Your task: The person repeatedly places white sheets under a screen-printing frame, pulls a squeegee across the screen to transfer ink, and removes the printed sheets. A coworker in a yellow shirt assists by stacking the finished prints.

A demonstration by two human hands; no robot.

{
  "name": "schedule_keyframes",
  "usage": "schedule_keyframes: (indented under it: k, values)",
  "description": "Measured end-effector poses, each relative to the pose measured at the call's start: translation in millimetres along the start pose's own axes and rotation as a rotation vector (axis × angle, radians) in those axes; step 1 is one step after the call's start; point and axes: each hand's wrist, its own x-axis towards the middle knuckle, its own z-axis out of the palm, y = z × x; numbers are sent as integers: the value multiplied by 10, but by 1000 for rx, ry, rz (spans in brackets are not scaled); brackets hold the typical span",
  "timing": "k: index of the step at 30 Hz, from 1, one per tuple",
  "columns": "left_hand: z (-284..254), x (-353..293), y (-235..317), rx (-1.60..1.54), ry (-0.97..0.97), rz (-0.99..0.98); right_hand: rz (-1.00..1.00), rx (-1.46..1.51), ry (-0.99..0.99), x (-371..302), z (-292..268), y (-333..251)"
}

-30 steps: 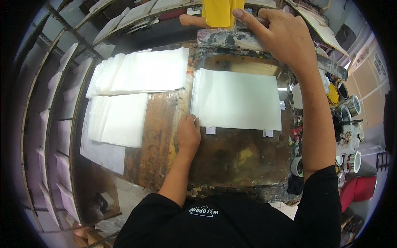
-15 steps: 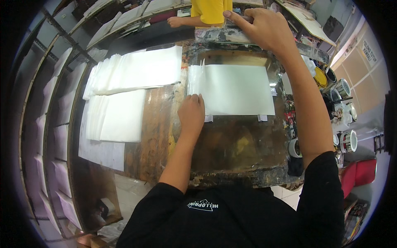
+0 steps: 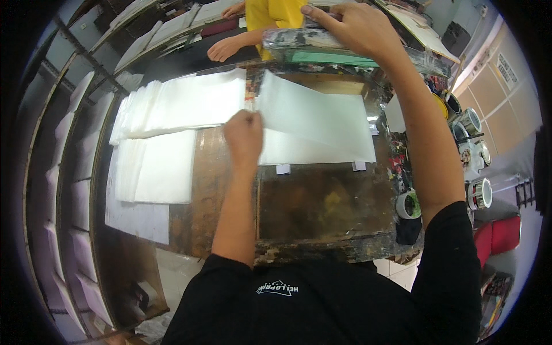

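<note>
Left grip (image 3: 244, 133) pinches a sheet (image 3: 313, 112) near the table's (image 3: 210, 172) far right corner, apparently to part it from paper (image 3: 307, 150) beneath; right grip (image 3: 366, 30) clasps the raised frame (image 3: 305, 39), seemingly for clearance.

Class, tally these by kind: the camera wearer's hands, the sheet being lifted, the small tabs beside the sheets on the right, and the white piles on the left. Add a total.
Wearer's hands: 2
Lifted sheet: 1
Tabs: 3
White piles: 2
Total: 8
</note>
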Motion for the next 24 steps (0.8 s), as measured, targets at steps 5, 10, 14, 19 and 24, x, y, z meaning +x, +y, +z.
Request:
schedule_keyframes:
  k: [5,10,14,19,24]
  values:
    - [-443,232,-944,195,82,-184,143,94,-305,-29,-358,-156]
    - [394,-295,-415,-33,-99,319,41,26,-82,78,-156,2]
    - [1299,-1133,444,250,-603,600,45,34,-158,120,-290,89]
    - [1381,-1339,375,220,-614,505,51,52,-182,92,-236,-112]
    - [860,-715,746,-396,-382,173,129,-7,-93,-22,-339,2]
